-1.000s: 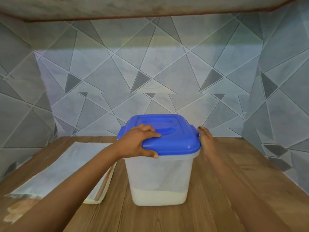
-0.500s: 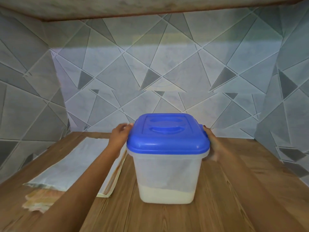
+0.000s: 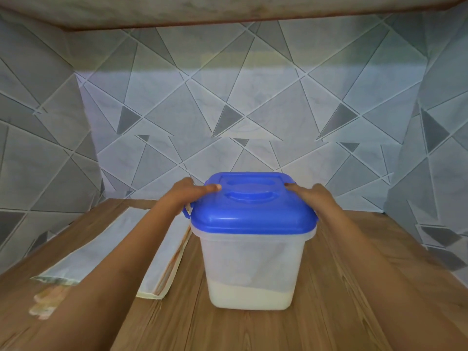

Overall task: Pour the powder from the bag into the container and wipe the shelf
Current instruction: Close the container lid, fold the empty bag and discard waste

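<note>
Powder (image 3: pixel 249 297) is seen in the container (image 3: pixel 253 262), stood on the shelf (image 3: pixel 354 287) beside the flattened bag (image 3: pixel 101 249); its blue lid (image 3: pixel 253 211) is touched by the left hand (image 3: pixel 182 196) and right hand (image 3: pixel 319 196); whether the fingers (image 3: pixel 211 188) grasp it cannot be told; closing is judged in hand; a cloth is needed next.

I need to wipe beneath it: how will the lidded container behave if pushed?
Probably light: the powder fills only the bottom of the container. That low weight should resist tipping, though it is tall, so push low. It likely slides easily on the smooth wooden shelf.
</note>
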Motion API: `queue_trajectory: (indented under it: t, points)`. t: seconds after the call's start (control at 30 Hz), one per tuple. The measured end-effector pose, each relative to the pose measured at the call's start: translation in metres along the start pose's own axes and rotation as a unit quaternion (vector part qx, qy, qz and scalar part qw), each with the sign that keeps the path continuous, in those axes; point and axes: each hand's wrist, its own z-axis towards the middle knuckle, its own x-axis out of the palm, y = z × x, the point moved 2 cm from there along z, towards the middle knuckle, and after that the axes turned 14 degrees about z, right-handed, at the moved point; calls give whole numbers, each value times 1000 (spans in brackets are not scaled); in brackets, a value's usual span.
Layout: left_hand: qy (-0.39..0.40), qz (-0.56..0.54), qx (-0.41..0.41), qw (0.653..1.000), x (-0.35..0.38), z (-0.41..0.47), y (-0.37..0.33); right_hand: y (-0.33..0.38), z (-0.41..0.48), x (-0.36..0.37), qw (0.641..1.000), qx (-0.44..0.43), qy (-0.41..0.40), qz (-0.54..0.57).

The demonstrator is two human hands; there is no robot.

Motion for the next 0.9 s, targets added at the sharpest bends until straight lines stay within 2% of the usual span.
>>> queue_trajectory:
  t: [0.07,0.1,0.3,0.47,0.6,0.77,0.83,0.9]
  points:
    - [-11,112,9,994,9,-3,-8,3,-3,4,994,-30,0,-102]
    - [-27,133,14,991,12,-3,-10,3,-3,4,991,-40,-3,-127]
    - [-121,137,-9,983,19,5,-8,7,-5,5,972,-85,-68,-208]
    - [-167,150,-20,974,22,11,-6,10,-8,12,955,-129,-102,-248]
    - [-191,161,-30,968,23,12,-8,11,-7,14,950,-139,-107,-258]
    - [-179,159,-23,971,24,7,-8,6,-9,13,958,-133,-105,-233]
    - [-152,141,4,978,27,1,-3,1,-11,13,967,-121,-71,-212]
    - [-145,113,75,980,33,-13,2,-11,-17,16,968,-143,-27,-206]
